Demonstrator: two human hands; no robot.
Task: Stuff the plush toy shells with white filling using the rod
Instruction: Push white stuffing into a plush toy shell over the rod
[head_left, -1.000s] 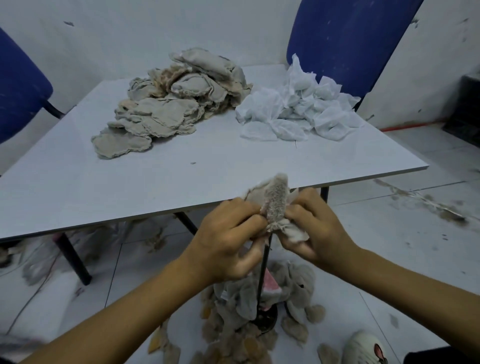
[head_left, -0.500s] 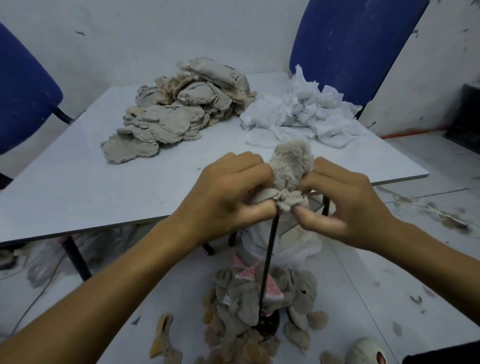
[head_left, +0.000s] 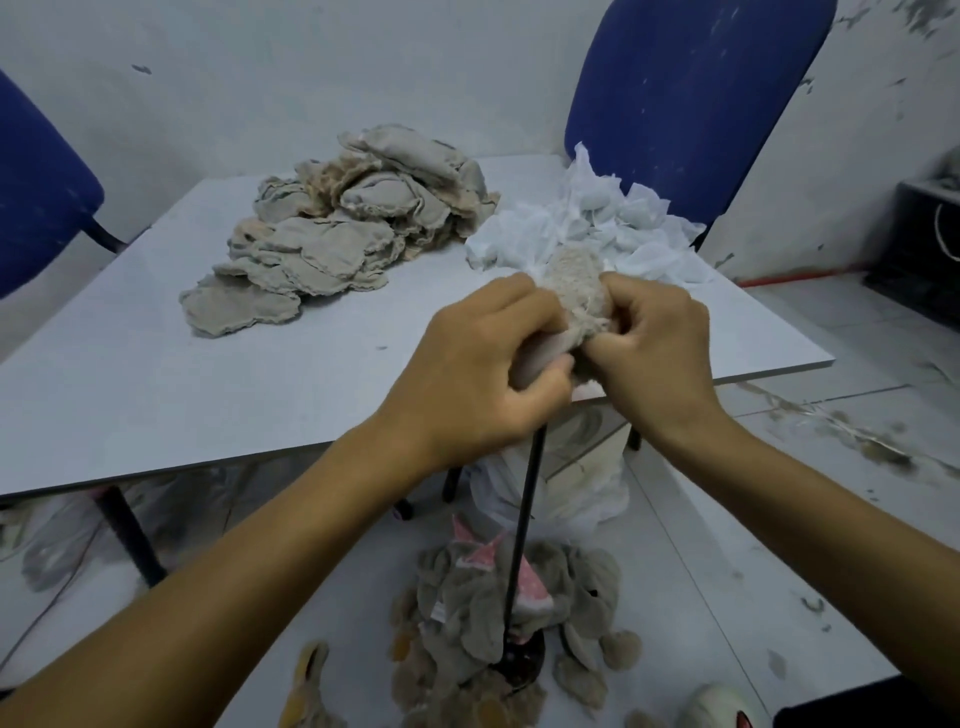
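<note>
Head view: the left hand and right hand both pinch the plush shell held between them, atop the rod – white filling just beyond. Uneven tugging could slip it off – or tear a seam.

Shell pile on table, left of filling heap; chair behind.

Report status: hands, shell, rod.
Left hand and right hand both grip shell. Shell sits atop upright rod. Nothing in the way.
</note>
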